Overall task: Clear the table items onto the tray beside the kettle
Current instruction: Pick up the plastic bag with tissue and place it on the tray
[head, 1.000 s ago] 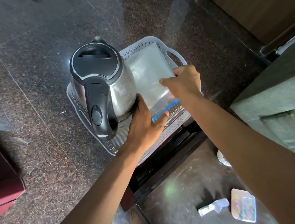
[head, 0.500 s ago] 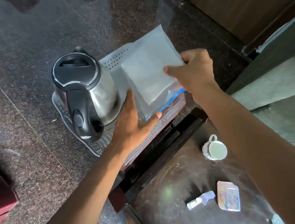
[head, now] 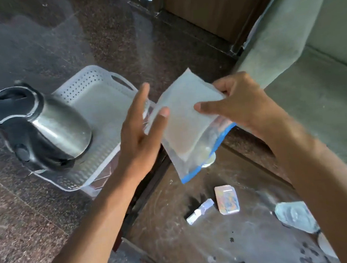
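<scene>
My right hand (head: 241, 103) grips a clear zip bag (head: 186, 126) with a blue seal strip, held in the air to the right of the tray. My left hand (head: 141, 129) is spread open beside the bag, its thumb touching the bag's left edge. The white perforated tray (head: 94, 81) lies on the floor with the steel kettle (head: 39, 129) standing on its left part; the tray's right part is bare. On the dark table (head: 176, 235) below lie a small carton (head: 226, 199), a crumpled white wrapper (head: 199, 212) and a clear plastic packet (head: 295, 217).
A grey-green sofa (head: 320, 78) fills the right side. A wooden door or panel (head: 210, 8) stands at the top. Dark granite floor (head: 37, 48) surrounds the tray. A cup is partly hidden behind the bag's lower end.
The zip bag has been lifted out of the tray and carried right, over the table's edge. My left hand left the tray and opened beside the bag. The view swung right.
</scene>
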The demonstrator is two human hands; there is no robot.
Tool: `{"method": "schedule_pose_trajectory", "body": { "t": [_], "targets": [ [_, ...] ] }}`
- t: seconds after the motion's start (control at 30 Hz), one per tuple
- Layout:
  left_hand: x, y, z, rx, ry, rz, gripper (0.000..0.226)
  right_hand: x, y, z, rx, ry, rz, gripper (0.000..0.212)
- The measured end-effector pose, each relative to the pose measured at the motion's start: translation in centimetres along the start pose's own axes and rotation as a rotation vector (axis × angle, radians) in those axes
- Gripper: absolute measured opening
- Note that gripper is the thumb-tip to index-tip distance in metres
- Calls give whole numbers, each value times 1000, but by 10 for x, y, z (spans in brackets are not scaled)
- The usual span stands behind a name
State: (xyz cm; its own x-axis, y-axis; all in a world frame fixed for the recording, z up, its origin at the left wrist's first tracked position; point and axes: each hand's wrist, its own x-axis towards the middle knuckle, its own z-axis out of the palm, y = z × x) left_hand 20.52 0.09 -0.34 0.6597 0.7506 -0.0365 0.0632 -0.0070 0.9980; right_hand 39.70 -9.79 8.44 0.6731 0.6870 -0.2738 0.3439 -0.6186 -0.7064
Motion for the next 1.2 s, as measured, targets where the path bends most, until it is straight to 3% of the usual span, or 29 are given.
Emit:
{"method": "schedule_pose_trajectory", "body": {
  "t": [0.1,0.2,0.27,0.33,0.4,0.43,0.5,0.63,0.73,0.87,0.97,1.1,1.2],
  "targets": [
    [6,2,29,37,-24,-160,83,-33,23,-41,-1,-150,-31,17],
    [4,-10,61,-185,-176,-297,39,-65,49,-80,13,-272,-75,16],
    [-8,-22,81,-319,-341,-385,27,-85,69,-104,27,-293,-74,15],
    [-25,-31,99,-455,-470,-517,29,-103,91,-125,50,-262,-51,15],
    [-42,-40,126,-540,-646,-597,56,-121,116,-147,44,-193,-28,19],
    [-49,-46,139,-542,-685,-612,58,-129,127,-155,34,-152,-24,22],
    [-60,-54,161,-544,-633,-598,43,-142,145,-165,39,-58,-3,28],
    [-89,-58,213,-569,-501,-624,60,-184,199,-186,170,283,36,36],
    [-109,-60,242,-603,-471,-642,49,-219,238,-192,262,516,76,44],
    [-127,-66,268,-666,-502,-677,43,-264,278,-182,258,777,100,24],
    [-135,-65,283,-723,-523,-703,53,-290,298,-172,280,820,116,16],
    [-146,-70,301,-710,-514,-743,47,-307,315,-156,283,702,154,22],
    [-152,-70,311,-701,-518,-762,43,-309,324,-154,363,710,219,25]
  ]
}}
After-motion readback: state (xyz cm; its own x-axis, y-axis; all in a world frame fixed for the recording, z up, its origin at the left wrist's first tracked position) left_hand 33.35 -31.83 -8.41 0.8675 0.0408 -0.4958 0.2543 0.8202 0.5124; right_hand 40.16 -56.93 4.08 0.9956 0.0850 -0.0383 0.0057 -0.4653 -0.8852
